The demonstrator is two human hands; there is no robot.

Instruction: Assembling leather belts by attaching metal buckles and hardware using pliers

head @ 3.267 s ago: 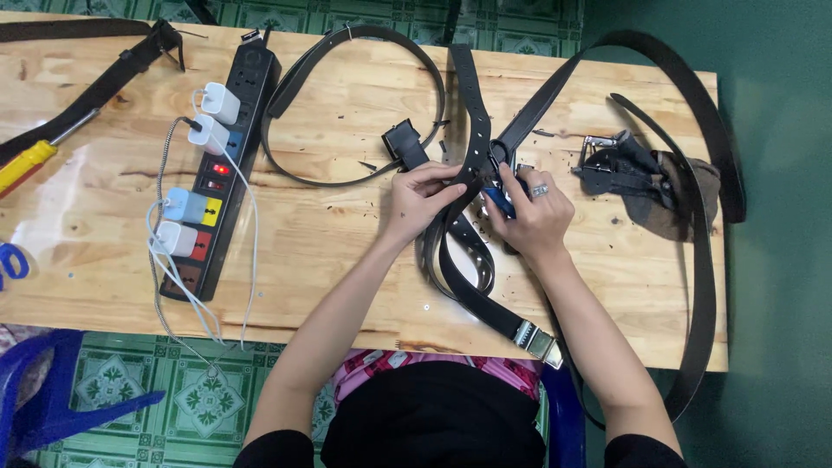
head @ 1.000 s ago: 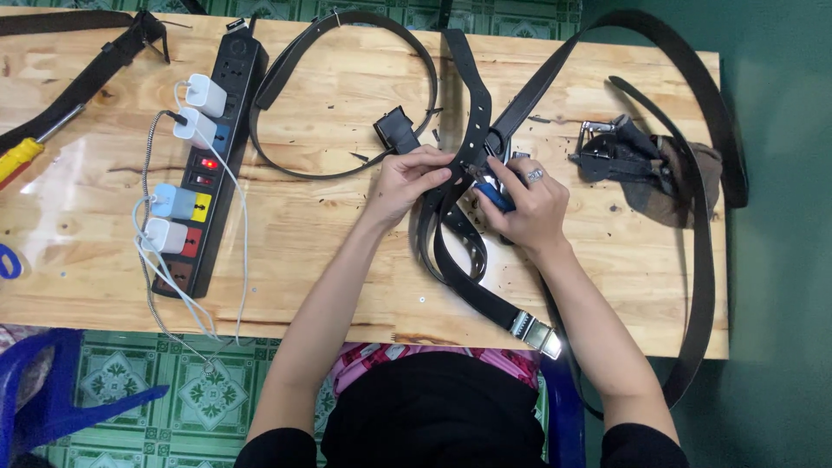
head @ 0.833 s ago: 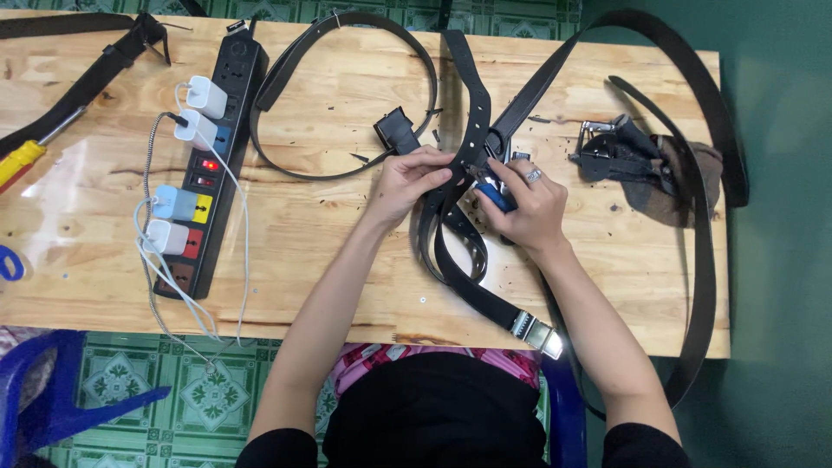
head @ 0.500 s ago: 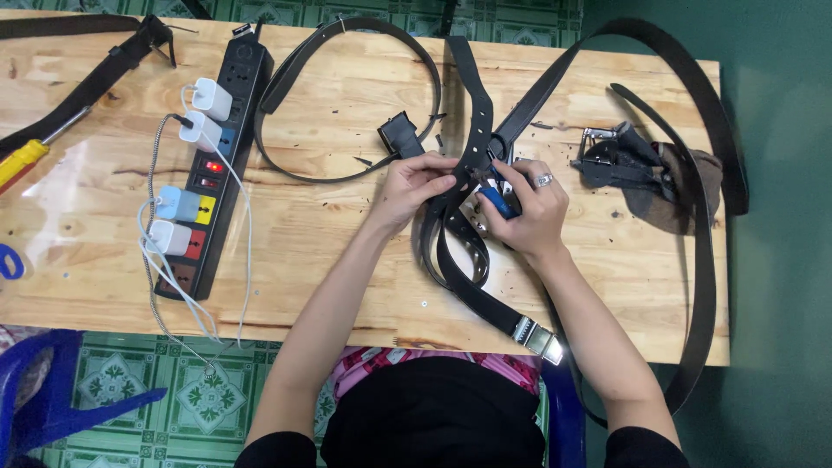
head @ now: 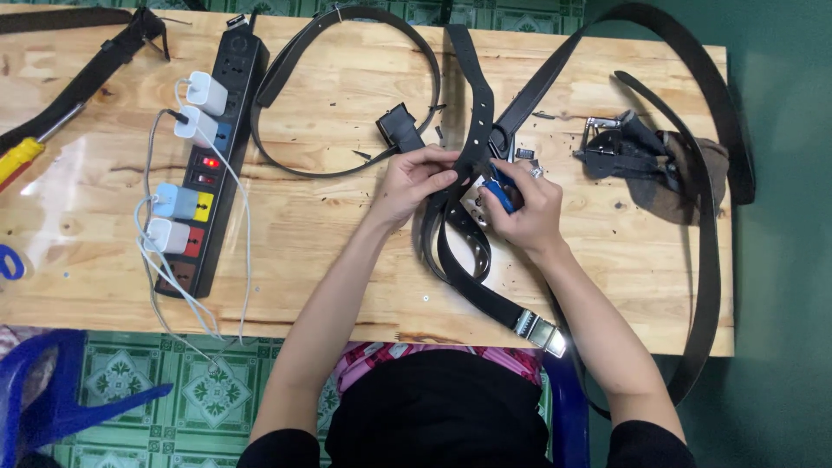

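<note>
The left hand pinches the black belt flat; the right hand grips a blue-handled tool against it. The strap looks limp, light, likely floppy — best held close beside the tool

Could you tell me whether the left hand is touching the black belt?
Touching: the head view shows the left hand with fingers pinching the black belt.

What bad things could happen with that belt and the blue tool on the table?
The left hand pinches the black belt right beside the blue-handled tool in the right hand, so a slip might nip a finger. The belt's tail and metal buckle hang at the wooden table edge, so they may slide off and tug the work. Other belts loop close by and could tangle.
</note>
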